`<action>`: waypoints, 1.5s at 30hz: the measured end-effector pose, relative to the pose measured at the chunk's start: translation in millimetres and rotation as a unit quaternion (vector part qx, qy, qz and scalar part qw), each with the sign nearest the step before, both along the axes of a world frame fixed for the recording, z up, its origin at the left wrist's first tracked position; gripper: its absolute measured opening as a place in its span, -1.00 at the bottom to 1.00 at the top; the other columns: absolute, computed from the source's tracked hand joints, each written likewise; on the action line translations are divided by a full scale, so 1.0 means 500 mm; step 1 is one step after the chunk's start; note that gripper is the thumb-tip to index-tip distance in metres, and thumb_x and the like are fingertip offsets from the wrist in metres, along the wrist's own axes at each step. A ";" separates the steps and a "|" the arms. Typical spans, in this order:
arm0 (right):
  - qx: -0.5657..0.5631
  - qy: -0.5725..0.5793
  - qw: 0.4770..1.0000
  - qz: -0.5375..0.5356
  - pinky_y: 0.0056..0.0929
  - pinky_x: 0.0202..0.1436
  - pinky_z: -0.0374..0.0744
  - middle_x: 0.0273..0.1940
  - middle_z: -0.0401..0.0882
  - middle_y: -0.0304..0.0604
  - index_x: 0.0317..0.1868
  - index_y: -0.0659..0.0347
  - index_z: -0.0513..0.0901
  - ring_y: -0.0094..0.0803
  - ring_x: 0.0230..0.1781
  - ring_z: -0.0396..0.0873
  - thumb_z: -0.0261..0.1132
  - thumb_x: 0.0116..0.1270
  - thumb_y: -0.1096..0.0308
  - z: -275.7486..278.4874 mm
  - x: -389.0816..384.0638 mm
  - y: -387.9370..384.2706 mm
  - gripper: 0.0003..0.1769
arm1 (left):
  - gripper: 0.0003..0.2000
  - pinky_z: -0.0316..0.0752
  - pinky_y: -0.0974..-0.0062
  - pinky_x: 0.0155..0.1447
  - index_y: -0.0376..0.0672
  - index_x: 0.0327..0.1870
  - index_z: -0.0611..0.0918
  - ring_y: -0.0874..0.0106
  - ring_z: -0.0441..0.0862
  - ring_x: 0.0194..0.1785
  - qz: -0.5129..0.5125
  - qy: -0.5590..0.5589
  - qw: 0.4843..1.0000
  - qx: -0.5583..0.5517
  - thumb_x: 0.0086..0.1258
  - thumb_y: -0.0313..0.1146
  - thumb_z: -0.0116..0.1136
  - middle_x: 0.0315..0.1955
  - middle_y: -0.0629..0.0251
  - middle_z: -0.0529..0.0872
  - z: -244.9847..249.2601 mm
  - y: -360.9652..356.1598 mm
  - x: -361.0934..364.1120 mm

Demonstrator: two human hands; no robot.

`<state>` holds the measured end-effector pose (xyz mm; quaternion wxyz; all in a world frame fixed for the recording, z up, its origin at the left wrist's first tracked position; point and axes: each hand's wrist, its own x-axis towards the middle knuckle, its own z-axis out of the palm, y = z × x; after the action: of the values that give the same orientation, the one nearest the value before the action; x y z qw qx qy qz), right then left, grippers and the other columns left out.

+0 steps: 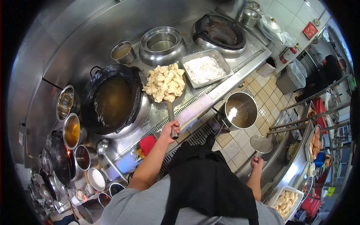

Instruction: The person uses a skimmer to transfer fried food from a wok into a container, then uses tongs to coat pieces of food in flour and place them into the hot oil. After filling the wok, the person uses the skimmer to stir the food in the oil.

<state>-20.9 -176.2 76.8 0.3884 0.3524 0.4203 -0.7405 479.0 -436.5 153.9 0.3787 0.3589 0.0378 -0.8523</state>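
My left hand (171, 131) is closed around the handle of a large round skimmer (170, 111), its bowl heaped with pale battered fried pieces (165, 82). The skimmer rests at the stove's edge, between a wok of oil (114, 99) and a metal tray of white flour-like powder (205, 69). Lower right, my right hand (257, 162) grips a small fine-mesh strainer (261, 144) by its handle. The mesh is over the floor side, below a tall pot of cloudy liquid (242, 110), and looks bare.
Behind the skimmer stand a steel pot (162, 45) and a second burner ring (218, 32). Bowls of oil (71, 130) and a ladle (103, 146) crowd the left. A basket of pale pieces (285, 202) sits lower right. Another person (328, 71) is at the far right.
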 end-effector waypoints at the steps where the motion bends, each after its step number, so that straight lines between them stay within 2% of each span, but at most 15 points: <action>1: 0.001 0.000 1.000 0.000 -0.68 -0.76 0.19 -0.66 0.15 -0.28 -0.59 0.25 0.19 -0.55 -0.78 0.10 -0.15 0.05 0.68 0.000 0.000 0.001 -0.84 | -0.86 0.31 0.63 -0.56 -0.07 -0.45 0.36 0.64 0.32 -0.65 0.000 0.000 1.000 0.001 0.30 -0.38 0.03 -0.64 0.49 0.41 0.001 0.000 0.000; 15: 0.010 0.004 1.000 -0.005 -0.69 -0.78 0.18 -0.66 0.14 -0.27 -0.53 0.23 0.19 -0.54 -0.77 0.08 -0.15 0.12 0.64 0.016 0.010 0.005 -0.86 | -0.78 0.27 0.70 -0.56 -0.07 -0.56 0.36 0.69 0.29 -0.67 -0.009 0.120 0.992 -0.024 0.33 -0.35 0.01 -0.68 0.55 0.36 -0.011 0.007 0.015; 23: -0.034 -0.025 0.999 -0.012 -0.69 -0.79 0.17 -0.68 0.08 -0.33 -0.53 0.19 0.14 -0.58 -0.78 0.04 -0.17 0.19 0.60 0.027 0.033 -0.006 -0.83 | -0.85 0.30 0.70 -0.56 -0.12 -0.47 0.37 0.73 0.30 -0.68 0.002 0.165 0.986 -0.025 0.36 -0.40 -0.07 -0.67 0.55 0.34 0.030 0.026 0.032; 28: -0.020 -0.019 1.000 -0.007 -0.67 -0.79 0.12 -0.68 0.07 -0.33 -0.55 0.17 0.13 -0.58 -0.77 0.02 -0.17 0.23 0.56 0.026 0.035 0.003 -0.80 | -0.81 0.26 0.70 -0.57 -0.09 -0.54 0.33 0.73 0.27 -0.67 -0.037 0.087 0.990 -0.102 0.32 -0.45 -0.07 -0.68 0.56 0.32 0.074 0.040 0.036; 29: -0.019 0.033 0.999 0.024 -0.67 -0.79 0.09 -0.67 0.08 -0.34 -0.58 0.15 0.14 -0.58 -0.77 0.04 -0.17 0.22 0.57 0.022 0.037 0.016 -0.78 | -0.91 0.24 0.72 -0.58 -0.17 -0.44 0.44 0.71 0.28 -0.67 -0.034 -0.025 0.987 -0.158 0.30 -0.47 -0.05 -0.66 0.56 0.35 0.090 0.046 0.039; 30: -0.069 -0.009 0.997 0.020 -0.66 -0.77 0.07 -0.67 0.04 -0.36 -0.59 0.09 0.14 -0.63 -0.76 0.02 -0.10 0.17 0.63 0.036 0.037 0.027 -0.74 | -0.89 0.25 0.73 -0.58 -0.28 -0.23 0.51 0.71 0.30 -0.67 0.000 -0.268 0.948 -0.170 0.30 -0.49 -0.06 -0.63 0.55 0.39 0.173 0.079 0.000; 31: -0.087 0.029 0.995 0.044 -0.61 -0.76 0.14 -0.68 0.10 -0.33 -0.58 0.09 0.20 -0.58 -0.77 0.06 -0.09 0.20 0.55 0.017 0.031 0.047 -0.77 | -0.75 0.27 0.75 -0.57 -0.35 -0.03 0.47 0.70 0.31 -0.67 -0.003 -0.273 0.948 -0.161 0.29 -0.51 -0.09 -0.62 0.53 0.42 0.196 0.086 -0.010; 32: -0.102 0.051 0.993 0.043 -0.56 -0.76 0.14 -0.67 0.10 -0.32 -0.57 0.08 0.21 -0.58 -0.77 0.06 -0.07 0.19 0.54 0.053 0.042 0.060 -0.79 | -0.86 0.36 0.67 -0.52 -0.24 -0.20 0.49 0.63 0.40 -0.58 -0.005 -0.205 0.954 -0.220 0.29 -0.46 -0.08 -0.57 0.43 0.48 0.107 0.065 0.030; 33: -0.097 0.082 0.991 0.034 -0.54 -0.76 0.12 -0.66 0.12 -0.31 -0.55 0.10 0.21 -0.57 -0.76 0.07 -0.09 0.18 0.57 0.107 0.053 0.066 -0.81 | -0.90 0.29 0.65 -0.56 -0.18 -0.34 0.41 0.67 0.33 -0.63 -0.126 0.114 0.962 -0.215 0.37 -0.40 -0.15 -0.64 0.50 0.36 0.116 0.045 0.032; 34: -0.116 0.145 0.977 0.101 -0.55 -0.76 0.09 -0.64 0.15 -0.30 -0.50 0.12 0.23 -0.57 -0.75 0.08 -0.09 0.19 0.59 0.096 0.052 0.075 -0.83 | -0.84 0.25 0.62 -0.55 -0.13 -0.41 0.31 0.68 0.28 -0.65 -0.162 0.219 0.959 -0.080 0.43 -0.34 -0.24 -0.65 0.51 0.28 0.166 0.056 0.030; 35: -0.111 0.138 0.981 0.083 -0.57 -0.77 0.10 -0.59 0.19 -0.26 -0.36 0.19 0.29 -0.58 -0.74 0.11 -0.10 0.18 0.63 0.186 0.064 0.091 -0.87 | -0.83 0.26 0.59 -0.53 -0.19 -0.30 0.35 0.65 0.29 -0.65 -0.149 0.206 0.964 -0.074 0.45 -0.32 -0.28 -0.61 0.47 0.32 0.181 0.074 0.012; 38: -0.139 0.145 0.977 0.064 -0.64 -0.75 0.15 -0.44 0.32 -0.18 -0.04 0.22 0.33 -0.63 -0.71 0.14 -0.08 0.20 0.62 0.263 0.053 0.141 -0.69 | -0.80 0.28 0.58 -0.51 -0.27 -0.20 0.36 0.62 0.30 -0.64 -0.168 0.134 0.972 -0.100 0.45 -0.32 -0.28 -0.58 0.42 0.35 0.269 0.147 -0.075; 39: -0.148 0.142 0.978 0.049 -0.64 -0.75 0.15 -0.44 0.32 -0.18 -0.04 0.22 0.33 -0.63 -0.71 0.14 -0.08 0.20 0.62 0.295 0.049 0.165 -0.69 | -0.79 0.29 0.58 -0.51 -0.30 -0.16 0.35 0.61 0.32 -0.63 -0.184 0.130 0.970 -0.087 0.45 -0.32 -0.28 -0.57 0.40 0.36 0.286 0.162 -0.101; 41: -0.153 0.243 0.946 0.148 -0.68 -0.73 0.16 -0.40 0.34 -0.21 0.13 0.17 0.30 -0.66 -0.71 0.14 -0.06 0.24 0.59 0.373 0.051 0.236 -0.58 | -0.76 0.29 0.57 -0.52 -0.32 -0.11 0.35 0.60 0.34 -0.62 -0.210 0.123 0.967 -0.075 0.45 -0.31 -0.28 -0.57 0.39 0.37 0.314 0.205 -0.150; 45: -0.150 0.303 0.928 0.158 -0.74 -0.70 0.13 -0.39 0.34 -0.31 0.26 0.16 0.21 -0.72 -0.68 0.14 0.02 0.27 0.50 0.467 0.047 0.388 -0.48 | -0.77 0.33 0.56 -0.51 -0.33 -0.08 0.31 0.59 0.39 -0.60 -0.309 0.158 0.936 -0.061 0.44 -0.35 -0.30 -0.55 0.38 0.38 0.340 0.289 -0.287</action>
<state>2.7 17.6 310.2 0.4030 -0.0226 0.4523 -0.7953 335.4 -291.8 323.9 0.1070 0.1903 -0.0677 -0.9735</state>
